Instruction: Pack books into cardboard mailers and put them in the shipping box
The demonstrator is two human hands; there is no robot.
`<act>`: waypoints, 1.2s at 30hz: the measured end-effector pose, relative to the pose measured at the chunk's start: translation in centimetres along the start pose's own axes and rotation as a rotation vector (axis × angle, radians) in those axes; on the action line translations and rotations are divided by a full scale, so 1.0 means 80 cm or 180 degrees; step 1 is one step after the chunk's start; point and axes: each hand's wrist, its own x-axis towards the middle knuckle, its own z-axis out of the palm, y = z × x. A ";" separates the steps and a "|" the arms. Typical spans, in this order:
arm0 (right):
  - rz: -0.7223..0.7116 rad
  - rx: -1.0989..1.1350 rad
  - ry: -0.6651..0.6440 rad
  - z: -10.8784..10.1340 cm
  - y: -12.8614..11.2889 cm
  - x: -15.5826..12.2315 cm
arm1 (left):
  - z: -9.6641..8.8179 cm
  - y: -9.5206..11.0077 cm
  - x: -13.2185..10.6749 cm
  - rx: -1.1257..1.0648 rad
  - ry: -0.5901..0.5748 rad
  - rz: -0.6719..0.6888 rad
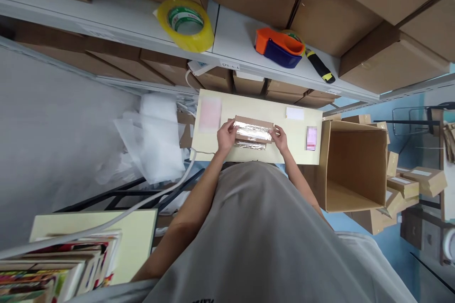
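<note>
A small, narrow cardboard box [253, 139] lies across the cream table in front of me. A shiny, clear-looking strip of tape or film [252, 131] runs along its top, and a second shiny band shows at its near edge. My left hand [226, 137] is closed at the box's left end, thumb and fingers pinched together. At the right end, my right hand [279, 139] pinches the edge with its fingertips. Whether the fingertips grip the cardboard or only the shiny strip is too small to tell.
On the table [273, 153] are a pinkish sheet [210, 114], white labels [295, 113] and a phone-like item [311, 138]. A large open carton [355, 165] stands right. The shelf above holds yellow tape [185, 24], a tape dispenser [279, 47] and a cutter [320, 66].
</note>
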 end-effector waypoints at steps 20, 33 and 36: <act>-0.0911 -0.1116 0.0122 0.004 -0.084 -0.001 | -0.006 0.003 0.016 0.0958 0.0376 0.0928; -0.2716 -0.3404 0.0908 -0.012 -0.441 0.058 | 0.007 0.326 0.067 -0.0295 0.1185 0.2362; -0.2331 -0.3937 0.0802 0.000 -0.459 0.069 | 0.001 0.335 0.058 -0.0372 0.1071 0.2526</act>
